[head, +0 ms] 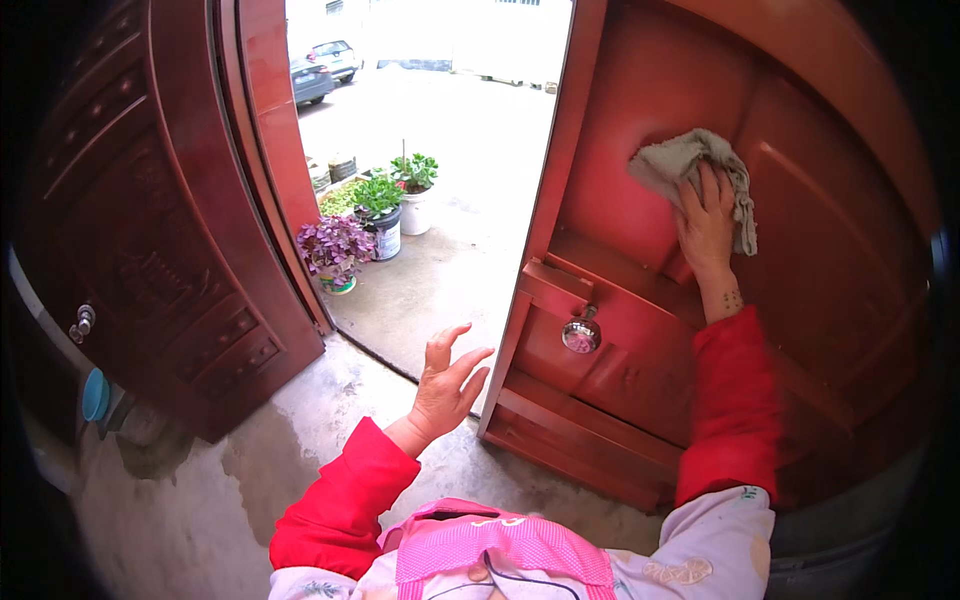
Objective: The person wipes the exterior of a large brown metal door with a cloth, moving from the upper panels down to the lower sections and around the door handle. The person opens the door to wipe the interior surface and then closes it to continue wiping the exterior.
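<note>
My right hand [707, 217] presses a grey cloth [679, 161] against the upper panel of a red-brown door leaf [637, 97]. The cloth is bunched over and around the fingers, and one end hangs down beside the wrist. Below and left of that hand, a round metal door knob [581, 334] juts from the door's cross rail. My left hand [448, 382] is raised in the doorway near this leaf's edge. Its fingers are apart and slightly curled, with nothing in them.
At left stands another dark red carved door leaf [172, 247] with a metal handle [82, 322]. A blue basin [96, 394] is beside it. Outside are a purple-leaved potted plant [335, 244], green potted plants [377, 195] and parked cars [311, 79]. The concrete floor [262, 472] is patchy.
</note>
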